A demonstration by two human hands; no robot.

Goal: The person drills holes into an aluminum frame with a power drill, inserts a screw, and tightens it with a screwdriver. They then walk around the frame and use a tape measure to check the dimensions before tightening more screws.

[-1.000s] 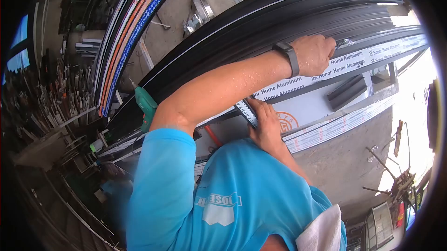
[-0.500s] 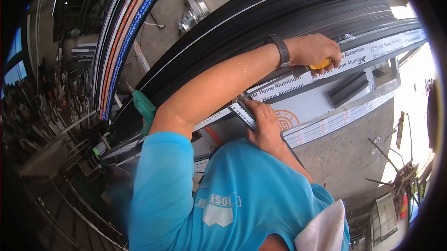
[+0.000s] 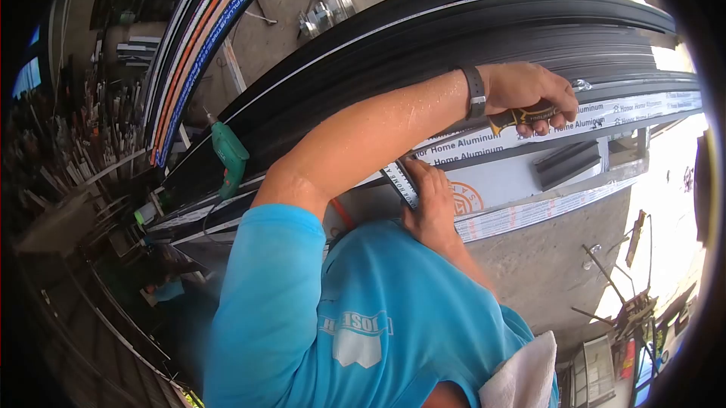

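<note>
At two o'clock in the head view, the left hand is wrapped around a black-and-yellow tool handle; its working end cannot be made out. Just off centre, toward three o'clock, the right hand grips a short dark profile with a lettered strip. That hold probably needs firm, even pressure so the piece cannot twist, with fingertips well apart from any tool tip. Farther out, between two and three o'clock, labelled aluminium lengths run past the left hand; careless swings could scuff them. Between nine and ten, the green drill is best given elbow room.
</note>
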